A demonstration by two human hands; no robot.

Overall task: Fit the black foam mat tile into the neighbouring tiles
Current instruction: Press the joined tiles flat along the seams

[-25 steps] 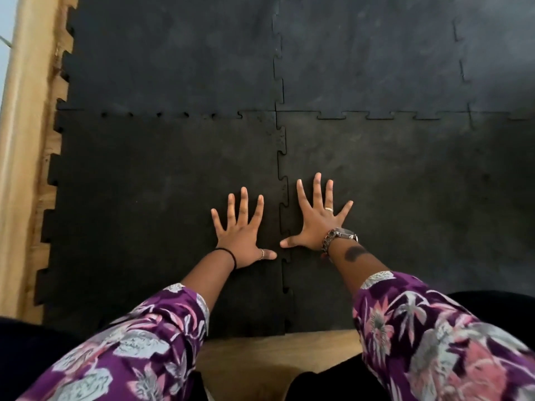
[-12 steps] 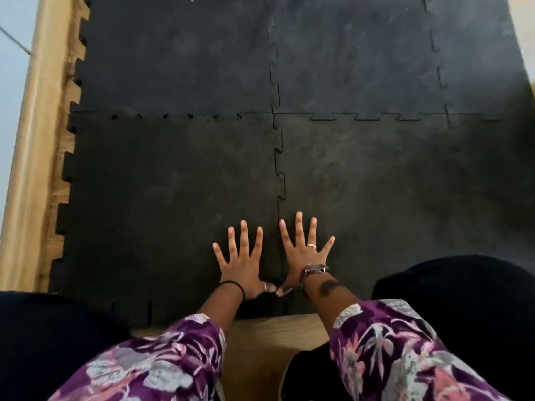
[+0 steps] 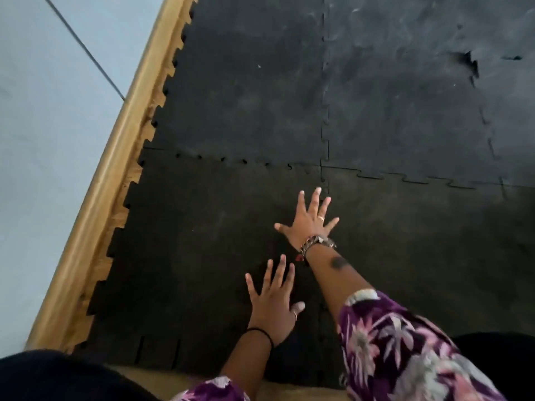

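The black foam mat tile lies flat at the near left, its toothed edges meeting the tile behind it and the tile to its right. My left hand rests flat on it near the right seam, fingers spread, holding nothing. My right hand is stretched further forward and pressed flat over the seam close to the corner where the tiles meet, fingers apart. The lower part of that seam is hidden by my right arm.
A wooden border runs diagonally along the mat's left toothed edge, with pale floor tiles beyond it. One joint at the far right looks lifted. Bare wood floor shows at the near edge between my knees.
My right hand has slid forward along the seam toward the far corner. My left hand stays near the front edge. The view has swung to the left and tilted.
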